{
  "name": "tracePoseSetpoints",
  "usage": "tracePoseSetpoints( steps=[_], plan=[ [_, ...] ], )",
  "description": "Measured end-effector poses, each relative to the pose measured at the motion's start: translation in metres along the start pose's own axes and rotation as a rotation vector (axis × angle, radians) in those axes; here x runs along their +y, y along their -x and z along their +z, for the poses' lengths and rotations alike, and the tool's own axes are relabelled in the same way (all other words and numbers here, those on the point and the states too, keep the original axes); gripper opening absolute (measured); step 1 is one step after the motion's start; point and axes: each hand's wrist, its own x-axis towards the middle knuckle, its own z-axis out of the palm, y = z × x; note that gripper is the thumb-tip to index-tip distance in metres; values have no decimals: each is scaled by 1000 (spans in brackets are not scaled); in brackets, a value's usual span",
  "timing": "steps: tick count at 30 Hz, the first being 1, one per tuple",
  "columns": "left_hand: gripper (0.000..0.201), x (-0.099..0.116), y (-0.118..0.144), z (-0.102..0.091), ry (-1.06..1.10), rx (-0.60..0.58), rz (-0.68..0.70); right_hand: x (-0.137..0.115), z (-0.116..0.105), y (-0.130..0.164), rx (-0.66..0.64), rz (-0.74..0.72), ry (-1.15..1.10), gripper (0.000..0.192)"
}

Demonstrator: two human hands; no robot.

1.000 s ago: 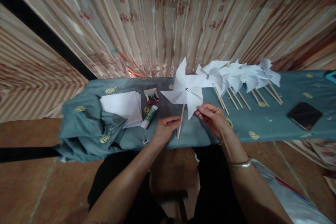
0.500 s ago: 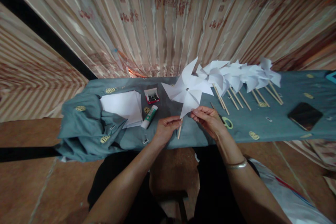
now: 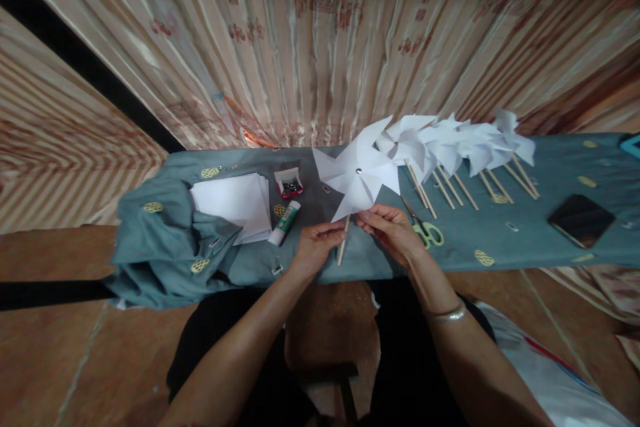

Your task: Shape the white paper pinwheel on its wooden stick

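In front of me hangs a pleated beige curtain [image 3: 320, 40] with reddish printed motifs, a dark vertical strip [image 3: 90, 60] at its left, below it a table under a wrinkled teal cloth [image 3: 165, 247], reddish-brown floor [image 3: 75, 360] underneath, dim warm light.

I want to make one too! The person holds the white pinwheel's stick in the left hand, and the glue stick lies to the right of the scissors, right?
Not quite. In the head view the glue stick lies left of the scissors. The left hand does hold the pinwheel by its stick.
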Motion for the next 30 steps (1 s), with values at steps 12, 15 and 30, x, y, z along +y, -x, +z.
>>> tracePoseSetpoints(
  steps=[12,15,30],
  plan=[
    [33,2,-2,-6,-77,72,15,-14,-33,1,141,-211,-30,34],
    [33,2,-1,-6,-85,67,9,-22,-46,-4,263,-356,-113,32],
    [32,4,8,3,-122,-58,-69,-14,-50,-18,343,-343,-43,38]
  ],
)
